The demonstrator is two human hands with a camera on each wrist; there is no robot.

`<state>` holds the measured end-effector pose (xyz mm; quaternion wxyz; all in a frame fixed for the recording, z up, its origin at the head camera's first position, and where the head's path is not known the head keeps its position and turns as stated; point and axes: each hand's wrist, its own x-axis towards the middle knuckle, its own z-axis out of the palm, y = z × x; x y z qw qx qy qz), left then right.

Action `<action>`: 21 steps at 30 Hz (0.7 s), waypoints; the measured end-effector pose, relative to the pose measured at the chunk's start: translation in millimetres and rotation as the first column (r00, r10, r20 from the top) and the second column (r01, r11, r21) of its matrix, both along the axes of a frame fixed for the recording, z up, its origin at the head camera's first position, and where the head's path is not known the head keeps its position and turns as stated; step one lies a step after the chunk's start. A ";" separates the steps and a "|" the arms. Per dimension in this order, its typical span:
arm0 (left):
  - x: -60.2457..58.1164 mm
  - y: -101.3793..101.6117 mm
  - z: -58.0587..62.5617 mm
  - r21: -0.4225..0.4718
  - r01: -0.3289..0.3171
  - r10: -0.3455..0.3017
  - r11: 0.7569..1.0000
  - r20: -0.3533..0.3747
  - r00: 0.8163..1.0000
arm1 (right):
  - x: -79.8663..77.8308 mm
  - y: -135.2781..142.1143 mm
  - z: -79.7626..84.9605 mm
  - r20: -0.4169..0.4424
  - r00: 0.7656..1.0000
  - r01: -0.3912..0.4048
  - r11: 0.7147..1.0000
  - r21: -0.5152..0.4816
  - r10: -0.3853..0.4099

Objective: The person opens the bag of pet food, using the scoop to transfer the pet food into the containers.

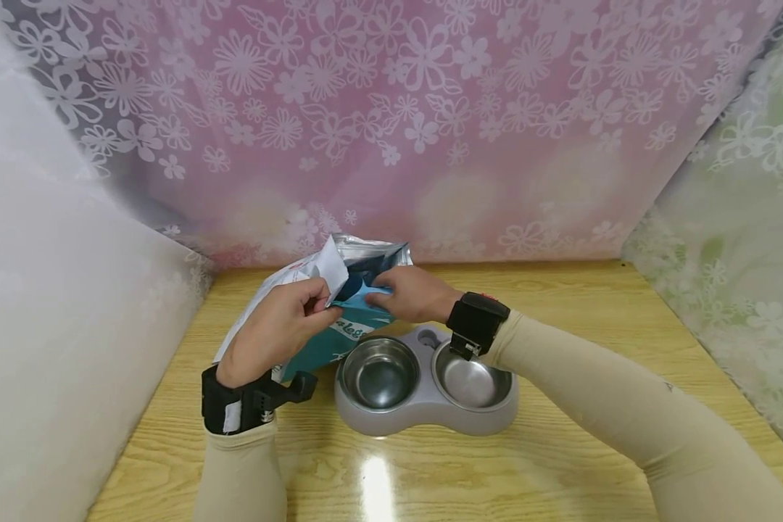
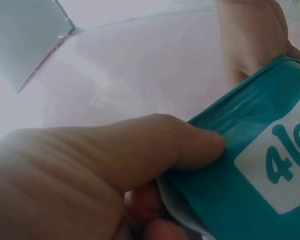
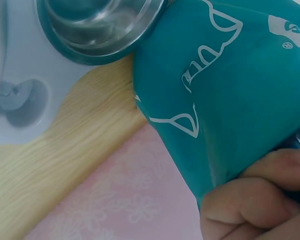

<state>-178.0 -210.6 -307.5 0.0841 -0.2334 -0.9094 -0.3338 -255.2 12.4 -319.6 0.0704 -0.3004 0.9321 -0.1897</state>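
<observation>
A teal and white foil-lined pouch [image 1: 320, 341] with "4legs"-style lettering leans at the left of the table, its silvery mouth [image 1: 368, 250] spread apart. My left hand [image 1: 280, 322] pinches the left edge of that mouth, thumb outside on the teal face [image 2: 270, 130] in the left wrist view. At the right side of the mouth, my right hand [image 1: 414, 292] grips the rim, and its curled fingers [image 3: 245, 200] show over the teal edge in the right wrist view. Dark blue shows inside the opening; the pouch's contents are hidden.
A grey double-bowl feeder [image 1: 427, 415] stands just right of the pouch, holding two steel bowls; the left bowl [image 1: 381, 373] is beside the pouch and the right bowl [image 1: 473, 377] lies partly under my right wrist. Floral cloth [image 1: 431, 145] walls the back and sides of the wooden table [image 1: 561, 464].
</observation>
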 end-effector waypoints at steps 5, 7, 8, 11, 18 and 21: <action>-0.3 -0.2 0.1 0.011 0.000 0.000 1.000 -0.007 1.000 | 2.1 8.3 4.4 0.005 1.000 -0.016 0.999 -0.045 0.016; -0.3 -0.3 0.4 0.016 0.003 -0.003 1.000 -0.009 1.000 | 2.5 12.8 7.1 0.009 1.000 -0.011 0.998 -0.061 0.011; -0.2 -0.3 0.7 0.020 0.004 -0.004 1.000 -0.007 1.000 | 2.5 15.4 8.5 0.006 1.000 -0.010 0.998 -0.068 0.011; 0.4 -0.3 1.5 0.027 0.001 -0.001 1.000 0.002 1.000 | 2.9 24.1 14.2 0.009 1.000 -0.004 0.997 -0.079 0.005; -0.6 -2.7 -0.4 0.034 -0.005 0.005 0.999 -0.001 1.000 | 6.4 44.6 25.7 0.014 1.000 -0.003 0.998 -0.059 0.004; -1.0 -4.1 -1.3 0.035 -0.010 0.010 0.999 -0.007 1.000 | 8.3 51.9 28.6 0.012 1.000 -0.020 0.997 -0.077 0.021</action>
